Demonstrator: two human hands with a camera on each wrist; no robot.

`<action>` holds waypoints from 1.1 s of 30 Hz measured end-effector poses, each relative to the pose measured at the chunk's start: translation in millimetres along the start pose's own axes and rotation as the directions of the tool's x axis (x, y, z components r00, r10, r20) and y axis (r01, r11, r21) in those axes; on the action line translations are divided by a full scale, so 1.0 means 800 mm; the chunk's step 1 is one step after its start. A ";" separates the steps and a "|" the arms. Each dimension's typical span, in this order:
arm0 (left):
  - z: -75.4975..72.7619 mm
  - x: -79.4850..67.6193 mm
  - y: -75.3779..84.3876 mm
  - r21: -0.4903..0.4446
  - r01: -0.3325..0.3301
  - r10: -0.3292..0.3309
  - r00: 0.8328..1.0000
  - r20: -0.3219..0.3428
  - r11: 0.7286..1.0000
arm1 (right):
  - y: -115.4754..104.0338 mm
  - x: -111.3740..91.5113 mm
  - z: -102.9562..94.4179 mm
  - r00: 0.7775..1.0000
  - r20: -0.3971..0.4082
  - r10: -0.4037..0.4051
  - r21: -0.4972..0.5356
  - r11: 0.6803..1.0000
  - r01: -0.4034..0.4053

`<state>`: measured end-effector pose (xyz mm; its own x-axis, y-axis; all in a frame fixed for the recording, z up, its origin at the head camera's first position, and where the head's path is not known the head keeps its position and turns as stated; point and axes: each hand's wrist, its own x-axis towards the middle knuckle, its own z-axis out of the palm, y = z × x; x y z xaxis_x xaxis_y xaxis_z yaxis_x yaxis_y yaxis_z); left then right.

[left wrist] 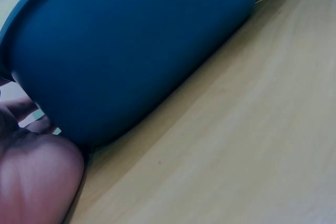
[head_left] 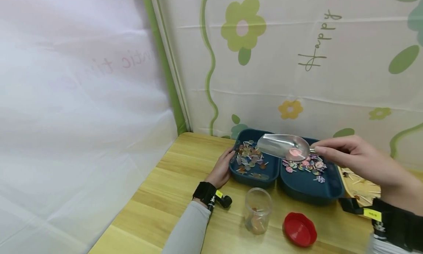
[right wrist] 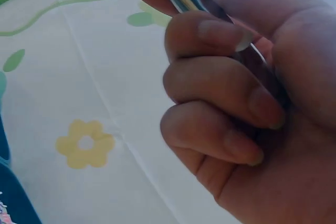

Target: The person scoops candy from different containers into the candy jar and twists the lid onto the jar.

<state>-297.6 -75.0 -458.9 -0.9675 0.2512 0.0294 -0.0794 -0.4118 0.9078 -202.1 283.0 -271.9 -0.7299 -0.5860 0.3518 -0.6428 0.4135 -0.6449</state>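
Note:
In the head view my right hand (head_left: 358, 158) grips the handle of a clear, shiny scoop (head_left: 277, 143) raised above two blue bins. A pink round piece (head_left: 295, 152) shows in the scoop's bowl. The right wrist view has the fingers (right wrist: 210, 82) curled round the handle. My left hand (head_left: 222, 169) rests against the outer left side of the left blue bin (head_left: 238, 175); its fingers are partly hidden by the wall. Small translucent lollipop-shaped pieces (head_left: 249, 158) lie in this bin. Swirled lollipop-shaped pieces (head_left: 310, 165) lie in the right blue bin (head_left: 307, 189).
A clear plastic jar (head_left: 258, 206) with a few pieces at its bottom stands before the bins. Beside it lies a red lid (head_left: 300, 230). A yellow bin (head_left: 360, 188) with stick pieces is partly behind my right arm. Printed cloth (head_left: 251, 81) hangs behind the wooden table (head_left: 158, 202).

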 end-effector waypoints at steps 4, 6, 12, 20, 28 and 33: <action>0.001 0.002 0.001 0.004 0.003 -0.003 1.000 0.001 1.000 | 0.001 -0.012 -0.008 0.999 0.039 0.001 -0.054 0.999 0.001; 0.000 0.002 0.001 0.007 0.006 -0.006 1.000 0.005 1.000 | 0.004 -0.019 -0.012 0.997 0.070 0.027 -0.089 0.996 -0.021; 0.000 0.003 0.001 0.018 0.008 -0.008 1.000 0.010 1.000 | 0.005 -0.032 -0.021 0.982 0.162 0.096 -0.171 0.983 -0.068; -0.001 0.002 0.000 0.018 0.005 -0.005 1.000 0.014 1.000 | -0.012 -0.026 -0.010 0.969 0.239 0.066 -0.225 0.974 -0.011; -0.002 0.002 -0.001 0.006 0.001 -0.001 1.000 0.008 1.000 | -0.022 -0.021 -0.001 0.963 0.260 0.075 -0.226 0.974 -0.015; -0.001 0.002 0.000 0.001 0.001 -0.001 1.000 0.010 1.000 | -0.023 -0.021 -0.001 0.959 0.270 0.084 -0.221 0.975 -0.024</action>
<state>-299.3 -75.3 -459.4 -0.9649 0.2607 0.0330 -0.0799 -0.4109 0.9082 -178.6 285.6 -265.5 -0.6915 -0.7155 0.0998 -0.6609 0.5707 -0.4874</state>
